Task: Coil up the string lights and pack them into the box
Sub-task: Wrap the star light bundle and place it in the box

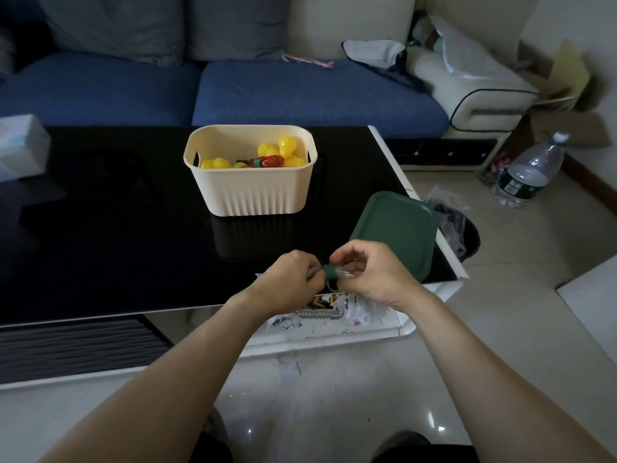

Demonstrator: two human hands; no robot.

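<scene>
Both forearms reach up from the bottom edge, and I see my hands meet over the near edge of the black counter [100,228]. Beyond them the cream box [248,192] stands mid-counter, yellow bulbs of the string lights [267,155] piled inside. Its green lid [394,235] lies flat at the right corner. My left hand [287,285] and right hand [370,272] both pinch a small green-capped piece [331,273] between fingertips.

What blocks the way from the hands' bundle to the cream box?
Nothing visible. Both hands pinch the light bundle; bare black table lies before the open-topped box, green lid off beside it.
</scene>
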